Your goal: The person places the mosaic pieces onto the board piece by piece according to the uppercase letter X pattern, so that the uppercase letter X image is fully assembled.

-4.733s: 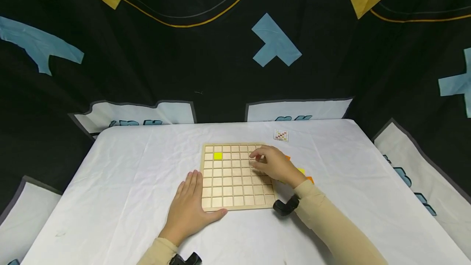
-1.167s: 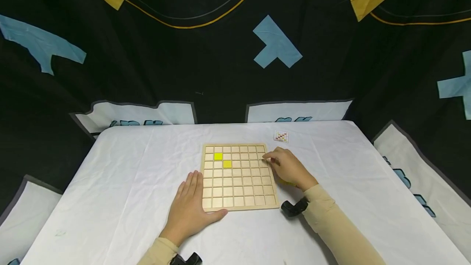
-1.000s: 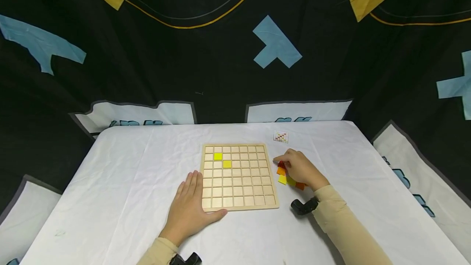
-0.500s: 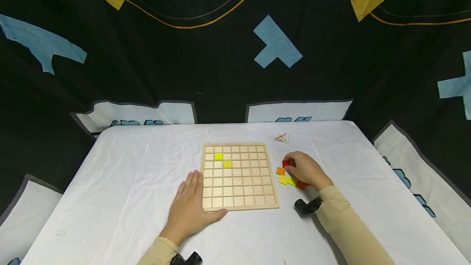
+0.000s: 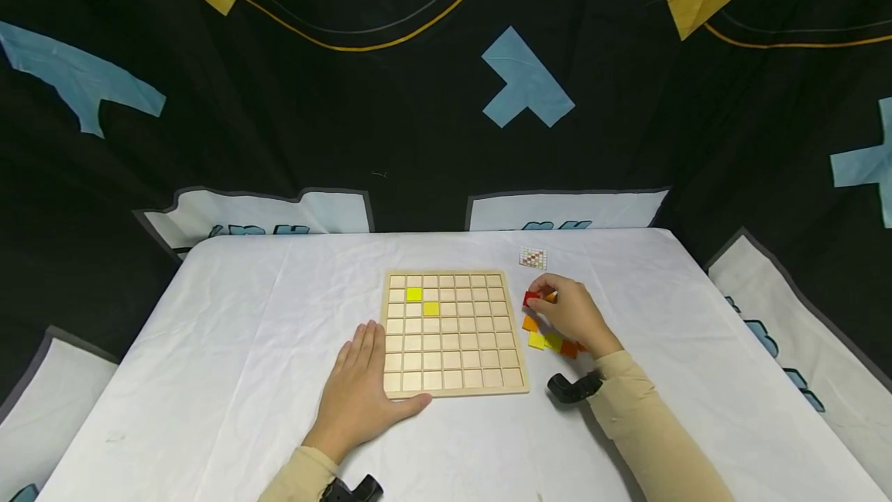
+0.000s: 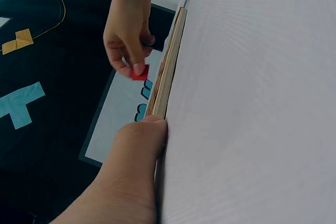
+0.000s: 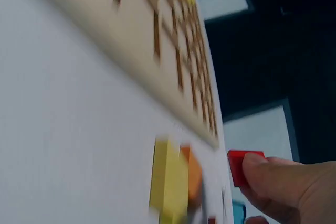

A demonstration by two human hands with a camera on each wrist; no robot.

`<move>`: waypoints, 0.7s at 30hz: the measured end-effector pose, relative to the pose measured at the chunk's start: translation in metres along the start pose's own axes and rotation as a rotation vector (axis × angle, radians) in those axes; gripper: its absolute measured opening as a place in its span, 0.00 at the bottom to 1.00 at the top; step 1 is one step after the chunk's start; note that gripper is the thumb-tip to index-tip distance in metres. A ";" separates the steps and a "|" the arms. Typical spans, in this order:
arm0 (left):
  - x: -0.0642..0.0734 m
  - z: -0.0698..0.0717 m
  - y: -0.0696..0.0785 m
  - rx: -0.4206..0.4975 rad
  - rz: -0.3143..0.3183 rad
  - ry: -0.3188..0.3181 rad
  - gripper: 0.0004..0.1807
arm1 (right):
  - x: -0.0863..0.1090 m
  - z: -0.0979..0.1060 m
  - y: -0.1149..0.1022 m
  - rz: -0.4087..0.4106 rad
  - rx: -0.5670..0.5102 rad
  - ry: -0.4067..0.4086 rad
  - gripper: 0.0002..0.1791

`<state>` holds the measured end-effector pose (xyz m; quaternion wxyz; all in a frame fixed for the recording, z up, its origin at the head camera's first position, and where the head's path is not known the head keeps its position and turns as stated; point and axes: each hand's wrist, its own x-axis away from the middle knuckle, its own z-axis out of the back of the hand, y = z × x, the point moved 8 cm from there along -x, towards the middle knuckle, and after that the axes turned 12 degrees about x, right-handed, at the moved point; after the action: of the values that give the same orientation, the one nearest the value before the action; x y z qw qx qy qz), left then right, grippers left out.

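My right hand point(image 5: 574, 312) pinches a red square tile point(image 7: 238, 167) between thumb and fingers, raised above the table just right of the wooden grid board point(image 5: 449, 341). Two yellow tiles sit in that board: one yellow tile point(image 5: 414, 294) in the second row, another yellow tile point(image 5: 431, 308) one row nearer and one column further right. My left hand point(image 5: 358, 390) lies with straight fingers along the board's left side, its thumb on the front edge. Below the right hand are loose tiles, among them an orange tile point(image 5: 530, 324) and a yellow tile point(image 5: 536, 340); the hand partly covers others.
A small card with a coloured grid pattern point(image 5: 533, 257) lies beyond the board's far right corner. White cloth point(image 5: 230, 362) covers the table, and a black curtain point(image 5: 418, 122) with coloured shapes hangs behind it.
A second yellow tile has come onto the board. My right hand has gone from the board to the loose tiles, taken the red tile and lifted it slightly leftward. My left hand has stayed put.
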<state>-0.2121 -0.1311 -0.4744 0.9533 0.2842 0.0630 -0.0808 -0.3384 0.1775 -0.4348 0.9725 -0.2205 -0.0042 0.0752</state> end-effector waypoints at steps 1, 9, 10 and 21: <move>0.000 0.000 0.000 -0.001 0.000 0.001 0.73 | 0.000 -0.001 -0.006 0.015 -0.025 0.002 0.06; 0.000 0.001 0.000 0.003 0.004 0.000 0.73 | 0.000 -0.024 -0.053 0.144 -0.165 -0.023 0.04; 0.000 0.000 -0.001 0.001 0.004 0.000 0.73 | 0.000 -0.028 -0.058 0.152 -0.176 -0.028 0.04; 0.000 0.002 0.000 0.003 0.010 -0.003 0.73 | 0.005 -0.057 -0.101 0.236 -0.200 -0.056 0.05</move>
<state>-0.2121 -0.1321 -0.4731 0.9534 0.2858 0.0599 -0.0766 -0.3163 0.0636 -0.4432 0.9296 -0.3130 -0.0127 0.1942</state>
